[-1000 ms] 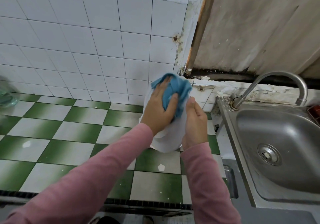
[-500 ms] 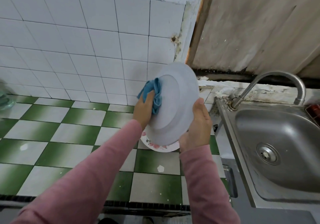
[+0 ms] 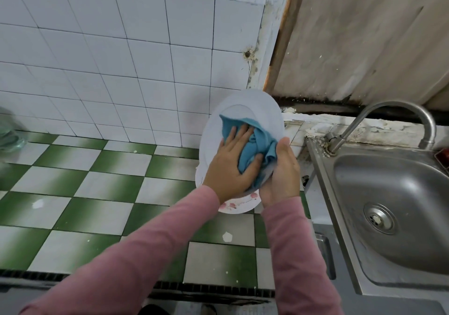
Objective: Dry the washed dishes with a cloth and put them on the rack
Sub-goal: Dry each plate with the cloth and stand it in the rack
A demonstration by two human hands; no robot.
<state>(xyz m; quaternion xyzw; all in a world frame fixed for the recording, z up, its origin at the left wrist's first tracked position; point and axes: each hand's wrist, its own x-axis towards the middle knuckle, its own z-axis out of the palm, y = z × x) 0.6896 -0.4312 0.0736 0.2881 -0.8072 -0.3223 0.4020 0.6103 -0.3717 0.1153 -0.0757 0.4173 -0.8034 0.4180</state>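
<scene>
I hold a white plate (image 3: 252, 105) upright above the tiled counter, its underside facing me. My right hand (image 3: 281, 173) grips its right rim, fingers curled behind it. My left hand (image 3: 230, 166) presses a blue cloth (image 3: 257, 142) against the plate's underside, thumb and fingers spread over the bunched fabric. Just below lies another plate (image 3: 239, 205) with pink flower marks, flat on the counter and mostly hidden by my hands. No rack shows in view.
A green and white checkered counter (image 3: 109, 188) spreads to the left. A steel sink (image 3: 393, 205) with a curved tap (image 3: 403, 113) sits at the right. A greenish glass object (image 3: 9, 132) stands at the far left edge. White wall tiles (image 3: 121, 59) rise behind.
My left hand brought the cloth from the plate's left edge onto the middle of its underside. The plate has tilted a little and sits slightly lower.
</scene>
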